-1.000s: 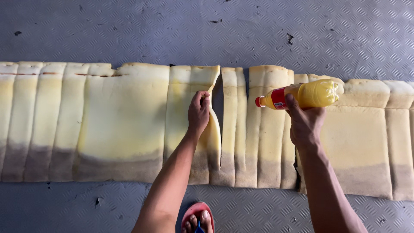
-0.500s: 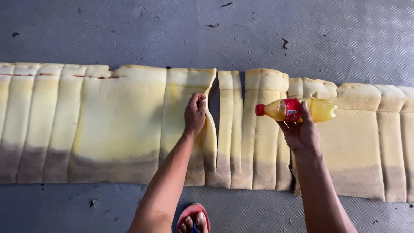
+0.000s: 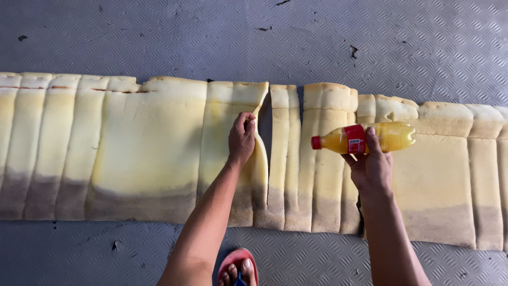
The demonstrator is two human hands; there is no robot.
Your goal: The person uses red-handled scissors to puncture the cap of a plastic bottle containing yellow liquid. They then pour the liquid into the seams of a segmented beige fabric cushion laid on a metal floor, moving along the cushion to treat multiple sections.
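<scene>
A long row of yellowish foam slabs (image 3: pixel 148 153) lies across the grey floor, browner along the near edge. My left hand (image 3: pixel 241 139) pinches the right edge of one slab (image 3: pixel 227 106) and lifts it, so the edge curls up beside a gap. My right hand (image 3: pixel 370 164) holds a clear plastic bottle (image 3: pixel 365 139) of yellow liquid with a red cap and red label. The bottle lies sideways over the foam, its cap pointing left toward the gap.
The floor (image 3: pixel 317 37) is grey diamond-pattern metal plate with a few dark scraps. More foam slabs (image 3: pixel 455 175) run off to the right. My foot in a red sandal (image 3: pixel 238 267) stands at the bottom edge.
My right hand has brought the bottle down and left, closer to the gap. My left hand still holds the lifted foam edge.
</scene>
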